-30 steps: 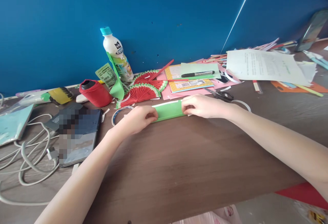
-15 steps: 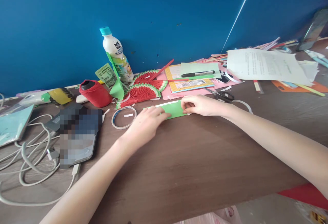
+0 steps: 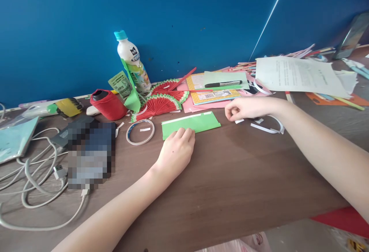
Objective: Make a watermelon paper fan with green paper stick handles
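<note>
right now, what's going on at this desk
A person is handling a strip of green paper on the table. Their left hand rests at its near edge. Their right hand, fingers curled, is apart from it, off to the right; whether it holds anything is unclear. A tape roll lies left of the paper, and red-and-green pleated paper fans lie behind.

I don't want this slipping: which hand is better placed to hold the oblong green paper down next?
Probably the left hand: it overlaps the near edge of the oblong green paper and appears to touch it. The right hand is off to the right, apart from the paper.
</note>
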A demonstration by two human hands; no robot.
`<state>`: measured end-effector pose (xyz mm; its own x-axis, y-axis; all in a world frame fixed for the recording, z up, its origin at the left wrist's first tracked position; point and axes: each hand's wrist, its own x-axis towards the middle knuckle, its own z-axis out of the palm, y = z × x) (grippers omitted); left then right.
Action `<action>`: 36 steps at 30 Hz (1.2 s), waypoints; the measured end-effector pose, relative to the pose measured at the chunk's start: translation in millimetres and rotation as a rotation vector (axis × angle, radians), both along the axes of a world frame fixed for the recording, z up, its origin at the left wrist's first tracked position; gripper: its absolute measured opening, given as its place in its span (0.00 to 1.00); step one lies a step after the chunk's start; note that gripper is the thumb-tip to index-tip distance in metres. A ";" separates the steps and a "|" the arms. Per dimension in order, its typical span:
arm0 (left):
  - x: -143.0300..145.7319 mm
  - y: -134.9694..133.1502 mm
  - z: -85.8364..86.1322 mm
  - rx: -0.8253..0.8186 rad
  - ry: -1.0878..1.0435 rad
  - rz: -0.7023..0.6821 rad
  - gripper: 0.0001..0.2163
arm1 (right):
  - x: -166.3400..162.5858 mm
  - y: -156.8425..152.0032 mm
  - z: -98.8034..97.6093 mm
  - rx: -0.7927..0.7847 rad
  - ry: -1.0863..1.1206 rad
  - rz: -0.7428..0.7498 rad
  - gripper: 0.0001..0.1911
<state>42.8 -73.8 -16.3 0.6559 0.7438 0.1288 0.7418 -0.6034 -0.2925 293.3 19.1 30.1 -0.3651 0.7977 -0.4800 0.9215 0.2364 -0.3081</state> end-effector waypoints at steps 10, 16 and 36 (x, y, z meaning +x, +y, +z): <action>7.4 -5.6 -2.2 -0.005 -0.060 0.125 0.13 | -63.8 -44.6 -28.0 0.751 0.288 0.268 0.17; 6.6 -6.4 -4.8 0.053 -0.066 0.144 0.13 | -81.7 -59.9 -49.3 1.025 0.320 0.318 0.16; 8.9 -19.4 1.7 -0.073 -0.049 0.303 0.20 | -88.4 -74.9 -63.0 0.901 0.319 0.290 0.18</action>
<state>51.7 -93.2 -14.6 0.3976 0.9127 0.0938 0.9030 -0.3712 -0.2164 204.9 -55.8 -32.9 -0.6099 0.6755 0.4145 0.6964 0.7064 -0.1264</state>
